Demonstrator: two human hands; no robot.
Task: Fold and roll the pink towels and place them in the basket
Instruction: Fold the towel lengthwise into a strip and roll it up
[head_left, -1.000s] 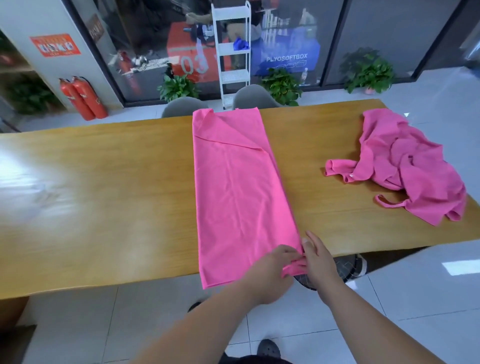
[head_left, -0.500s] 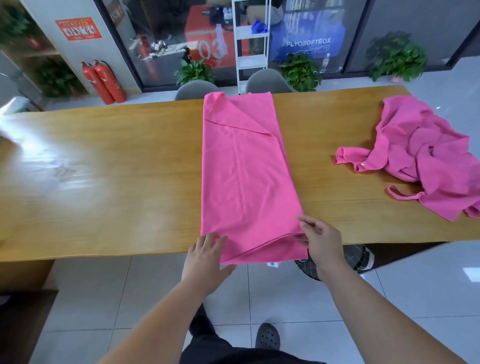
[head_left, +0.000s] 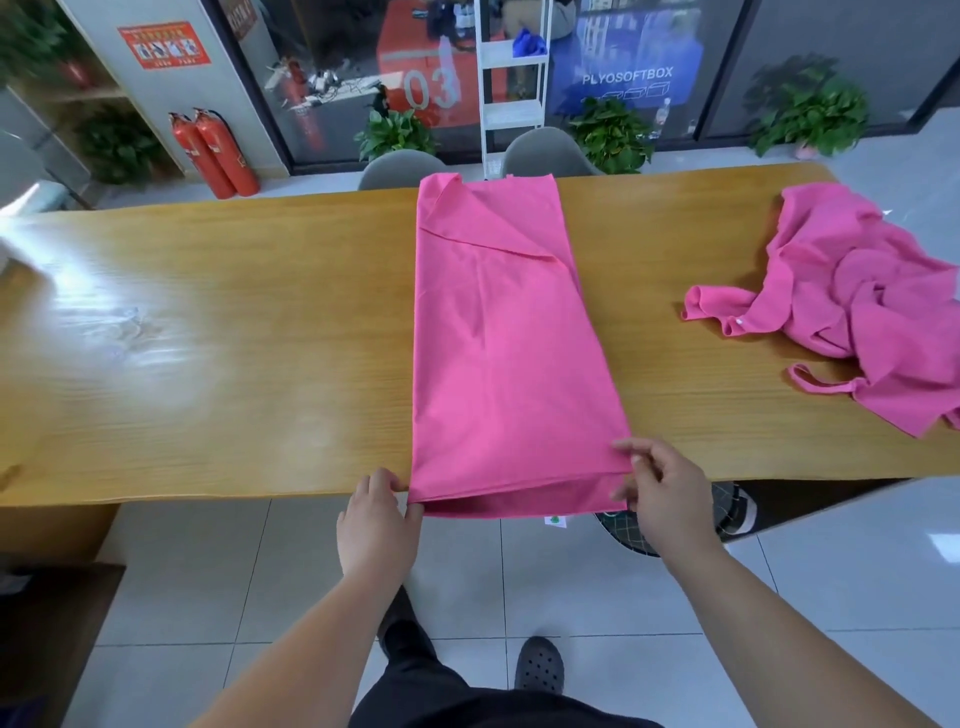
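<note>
My left hand (head_left: 376, 519) pinches the towel's (head_left: 509, 338) near left corner and my right hand (head_left: 667, 493) holds the near right one. I think the left fingertips are tucked under the cloth, though I can't be sure. The towel lies folded long across the desk (head_left: 208, 338), its near end overhanging the edge. An uneven pull could skew the layers, and a slack start would make the roll loose. The second towel (head_left: 857, 312) lies crumpled well to the right.

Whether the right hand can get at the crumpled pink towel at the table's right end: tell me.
Probably yes. Only bare wooden table lies between the right hand and the crumpled pink towel; but the hand pinches a near corner of the flat folded pink towel and would have to let go.
</note>
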